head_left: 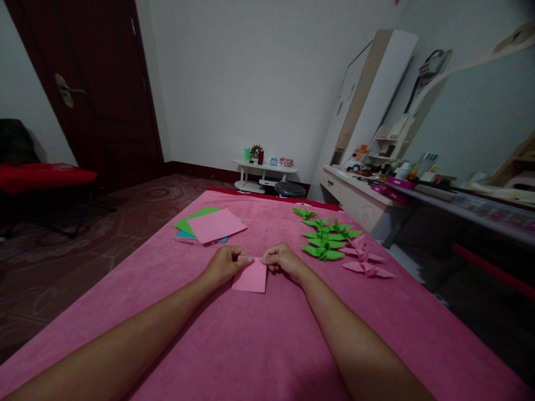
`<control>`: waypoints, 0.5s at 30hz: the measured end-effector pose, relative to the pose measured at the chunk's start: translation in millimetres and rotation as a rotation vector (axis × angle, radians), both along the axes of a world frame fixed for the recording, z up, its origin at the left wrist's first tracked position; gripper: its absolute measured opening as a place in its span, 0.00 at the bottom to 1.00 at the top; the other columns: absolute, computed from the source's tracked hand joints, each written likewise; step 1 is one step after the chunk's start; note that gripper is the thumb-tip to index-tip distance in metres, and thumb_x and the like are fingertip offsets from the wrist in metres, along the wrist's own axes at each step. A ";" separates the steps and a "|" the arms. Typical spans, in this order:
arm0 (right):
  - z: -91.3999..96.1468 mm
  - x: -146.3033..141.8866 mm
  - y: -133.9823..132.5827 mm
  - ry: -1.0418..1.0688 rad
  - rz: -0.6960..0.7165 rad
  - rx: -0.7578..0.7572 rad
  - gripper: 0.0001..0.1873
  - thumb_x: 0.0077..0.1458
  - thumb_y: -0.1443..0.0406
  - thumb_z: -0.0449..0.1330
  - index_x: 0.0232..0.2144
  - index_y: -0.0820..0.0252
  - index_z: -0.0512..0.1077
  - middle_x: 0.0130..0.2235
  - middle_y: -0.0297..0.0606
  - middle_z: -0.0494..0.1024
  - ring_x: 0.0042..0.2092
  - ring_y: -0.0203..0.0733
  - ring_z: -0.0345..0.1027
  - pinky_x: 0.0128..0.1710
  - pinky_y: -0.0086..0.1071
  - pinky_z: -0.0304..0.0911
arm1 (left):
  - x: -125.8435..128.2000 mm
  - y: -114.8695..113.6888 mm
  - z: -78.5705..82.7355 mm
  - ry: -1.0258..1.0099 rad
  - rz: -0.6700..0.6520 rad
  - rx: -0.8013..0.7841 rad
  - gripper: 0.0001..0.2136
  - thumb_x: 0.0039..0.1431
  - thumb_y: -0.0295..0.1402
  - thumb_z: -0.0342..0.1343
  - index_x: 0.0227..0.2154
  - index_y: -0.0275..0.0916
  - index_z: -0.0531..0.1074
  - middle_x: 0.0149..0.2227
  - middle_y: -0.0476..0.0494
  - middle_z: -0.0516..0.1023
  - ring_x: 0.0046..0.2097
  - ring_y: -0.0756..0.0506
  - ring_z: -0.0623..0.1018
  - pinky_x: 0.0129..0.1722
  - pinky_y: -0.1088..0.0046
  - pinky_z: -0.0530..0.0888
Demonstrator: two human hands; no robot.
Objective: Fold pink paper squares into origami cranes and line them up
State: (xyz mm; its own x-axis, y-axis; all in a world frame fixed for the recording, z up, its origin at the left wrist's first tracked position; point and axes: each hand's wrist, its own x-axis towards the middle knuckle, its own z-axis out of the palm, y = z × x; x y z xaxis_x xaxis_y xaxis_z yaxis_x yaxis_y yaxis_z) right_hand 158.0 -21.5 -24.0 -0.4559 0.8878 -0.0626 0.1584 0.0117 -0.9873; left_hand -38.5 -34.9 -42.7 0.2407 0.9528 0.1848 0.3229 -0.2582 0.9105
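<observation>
A small square of pink paper [251, 278], which looks folded, lies low over the pink cloth between my two hands. My left hand [228, 266] pinches its upper left corner between thumb and fingers. At the upper right corner, my right hand [283, 262] grips the paper the same way. Beyond the left hand rests a loose stack of coloured sheets, a pink sheet [217, 225] on top and a green sheet [184, 224] and blue edges beneath. Several green paper cranes [322, 253] stand to the right of my right hand, with pink paper cranes [368, 270] beside them.
The pink cloth [175, 334] covers the surface under my hands. A white shelf stand [267, 167] with small items stands past its far edge. On the right is a cluttered dressing table [355, 195]; a red-covered chair [45, 175] is at left near a dark door [92, 106].
</observation>
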 end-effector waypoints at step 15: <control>76.0 73.9 98.3 -0.420 -0.515 0.297 0.11 0.42 0.62 0.62 0.17 0.65 0.69 0.15 0.31 0.66 0.17 0.28 0.54 0.17 0.24 0.52 | 36.8 36.6 -1.9 0.210 -0.025 0.078 0.16 0.48 0.42 0.52 0.15 0.36 0.65 0.15 0.53 0.59 0.20 0.53 0.57 0.21 0.76 0.49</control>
State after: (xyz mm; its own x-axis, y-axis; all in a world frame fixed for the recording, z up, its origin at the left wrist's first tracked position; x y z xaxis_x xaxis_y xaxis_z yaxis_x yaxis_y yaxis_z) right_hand 231.9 76.9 52.1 0.0340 0.9900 0.1367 0.5807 0.0917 -0.8089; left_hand -1.8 1.8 -44.5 0.3049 0.9308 0.2015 0.4957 -0.3357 0.8010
